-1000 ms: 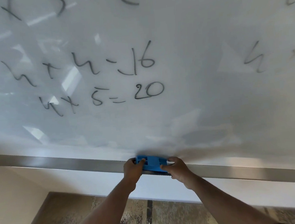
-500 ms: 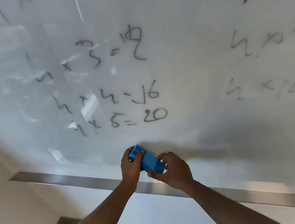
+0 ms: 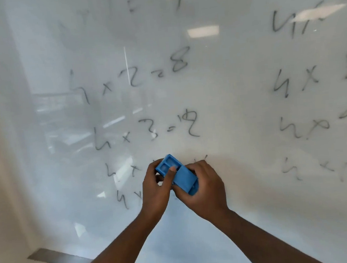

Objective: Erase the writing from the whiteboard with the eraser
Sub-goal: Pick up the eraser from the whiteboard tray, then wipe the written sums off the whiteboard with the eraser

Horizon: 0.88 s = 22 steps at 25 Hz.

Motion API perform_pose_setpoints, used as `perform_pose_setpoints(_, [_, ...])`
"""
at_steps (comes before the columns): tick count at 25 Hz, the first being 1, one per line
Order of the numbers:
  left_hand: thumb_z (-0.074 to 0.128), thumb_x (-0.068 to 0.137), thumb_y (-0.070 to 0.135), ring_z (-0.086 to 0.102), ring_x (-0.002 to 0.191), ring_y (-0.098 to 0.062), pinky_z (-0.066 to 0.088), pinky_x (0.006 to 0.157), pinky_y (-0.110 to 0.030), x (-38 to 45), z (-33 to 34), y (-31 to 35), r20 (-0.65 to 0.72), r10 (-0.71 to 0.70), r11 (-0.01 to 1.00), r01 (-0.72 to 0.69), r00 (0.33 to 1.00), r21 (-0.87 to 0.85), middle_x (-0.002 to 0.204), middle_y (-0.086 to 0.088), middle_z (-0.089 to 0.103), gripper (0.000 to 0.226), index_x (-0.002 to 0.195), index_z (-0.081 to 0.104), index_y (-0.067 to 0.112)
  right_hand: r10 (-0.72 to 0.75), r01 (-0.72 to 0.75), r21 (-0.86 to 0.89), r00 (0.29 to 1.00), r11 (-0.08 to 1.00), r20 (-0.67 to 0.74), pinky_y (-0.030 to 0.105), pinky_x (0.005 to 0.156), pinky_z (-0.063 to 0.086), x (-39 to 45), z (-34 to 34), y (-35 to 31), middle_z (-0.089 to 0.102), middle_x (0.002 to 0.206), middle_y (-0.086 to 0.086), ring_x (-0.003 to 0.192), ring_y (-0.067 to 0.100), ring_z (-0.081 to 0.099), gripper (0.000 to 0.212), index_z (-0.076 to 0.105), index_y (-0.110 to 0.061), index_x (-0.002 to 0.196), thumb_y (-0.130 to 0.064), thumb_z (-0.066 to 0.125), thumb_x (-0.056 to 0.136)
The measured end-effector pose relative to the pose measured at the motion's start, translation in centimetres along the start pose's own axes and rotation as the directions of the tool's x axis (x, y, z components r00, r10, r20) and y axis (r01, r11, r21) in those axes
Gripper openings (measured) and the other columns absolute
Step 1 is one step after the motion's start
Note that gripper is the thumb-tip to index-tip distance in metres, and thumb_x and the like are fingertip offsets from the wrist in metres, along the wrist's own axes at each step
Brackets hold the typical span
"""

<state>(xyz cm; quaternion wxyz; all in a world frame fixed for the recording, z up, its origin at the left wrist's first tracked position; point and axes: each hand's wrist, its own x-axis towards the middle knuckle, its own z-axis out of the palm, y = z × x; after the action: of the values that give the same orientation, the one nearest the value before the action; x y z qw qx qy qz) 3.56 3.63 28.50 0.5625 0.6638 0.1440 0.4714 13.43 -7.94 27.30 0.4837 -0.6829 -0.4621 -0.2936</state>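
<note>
We see the eraser [image 3: 177, 174] just below the middle of the frame, a bright blue plastic block with moulded rectangular recesses showing on the face turned toward us. Its long axis runs on a diagonal, from an upper-left end near the fourth line of writing down to a rounded lower-right end. Whether its far face touches the board we cannot tell.

Both of our hands have hold of it. Our left hand [image 3: 155, 190] is curled around the upper-left end, its thumb laid across the recessed face and the fingers wrapped behind. Our right hand [image 3: 205, 188] is closed around the lower-right end, with the fingers folded over the far edge and the palm underneath. Both forearms rise from the bottom edge of the frame.

Behind the eraser the whiteboard [image 3: 229, 105] fills almost the whole frame, glossy and carrying pale reflections of ceiling lights toward the upper right. The writing [image 3: 145, 131] is dark marker, blurred in places: a column of multiplication lines left of centre, reading 4 x 2 = 8 and 4 x 3 = 12, then two lower lines half hidden by our hands. A second column, harder to read, runs down the right side. At the lower left a metal tray [image 3: 60, 259] edges the bottom of the board.
</note>
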Motion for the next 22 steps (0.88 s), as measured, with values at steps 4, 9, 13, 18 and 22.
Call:
perform_pose_setpoints(4, [0.054,0.091,0.066,0.065,0.112,-0.008,0.061,0.087,-0.029,4.4,-2.4,4.1,0.072,0.278,0.937,-0.287,0.958,0.202,0.119,0.016,0.067,0.051,0.128,0.06,0.032,-0.113,0.105,-0.078,0.988,0.991,-0.11,0.029,0.066,0.056,6.6,-1.2,-2.2,0.06,0.103,-0.01,0.089,0.01,0.058,0.053,0.062,-0.023,0.112,-0.058,0.079,0.077])
perform_pose_setpoints(9, [0.044,0.099,0.065,0.048,0.118,-0.001,0.046,0.084,-0.02,12.1,-6.8,8.8,0.132,0.59,0.63,-0.556,0.797,0.543,0.121,0.017,0.056,0.046,0.125,0.062,0.031,-0.188,0.133,-0.185,0.929,0.974,-0.318,0.03,0.065,0.052,16.1,-3.1,-5.5,0.06,0.105,-0.008,0.089,0.012,0.058,0.051,0.062,-0.022,0.113,-0.053,0.08,0.077])
perform_pose_setpoints(13, [0.048,0.1,0.054,0.045,0.132,-0.013,0.051,0.1,-0.036,18.9,-9.5,12.9,0.174,0.717,0.432,-0.626,0.676,0.649,0.135,0.004,0.056,0.047,0.13,0.061,0.02,-0.19,0.067,-0.256,0.848,0.964,-0.494,0.037,0.074,0.054,23.5,-4.8,-7.6,0.061,0.113,0.001,0.099,0.022,0.06,0.059,0.064,-0.021,0.128,-0.045,0.086,0.079])
perform_pose_setpoints(18, [0.048,0.103,0.046,0.021,0.164,-0.027,0.028,0.127,-0.04,27.1,-11.6,18.0,0.253,0.8,0.251,-0.686,0.545,0.683,0.169,-0.005,0.035,0.061,0.153,0.045,0.012,-0.166,-0.08,-0.339,0.753,0.938,-0.637,0.042,0.083,0.055,32.3,-5.7,-11.7,0.061,0.117,0.007,0.104,0.026,0.059,0.063,0.062,-0.02,0.137,-0.048,0.081,0.084])
perform_pose_setpoints(22, [0.038,0.105,0.048,0.012,0.166,-0.022,0.017,0.134,-0.042,30.7,-12.6,16.7,0.307,0.817,0.177,-0.718,0.489,0.673,0.177,-0.005,0.018,0.071,0.164,0.032,0.009,-0.365,0.086,-0.512,0.8,0.855,-0.475,0.033,0.069,0.052,30.6,-1.8,-11.8,0.059,0.104,0.003,0.092,0.021,0.057,0.062,0.066,-0.017,0.134,-0.052,0.08,0.083])
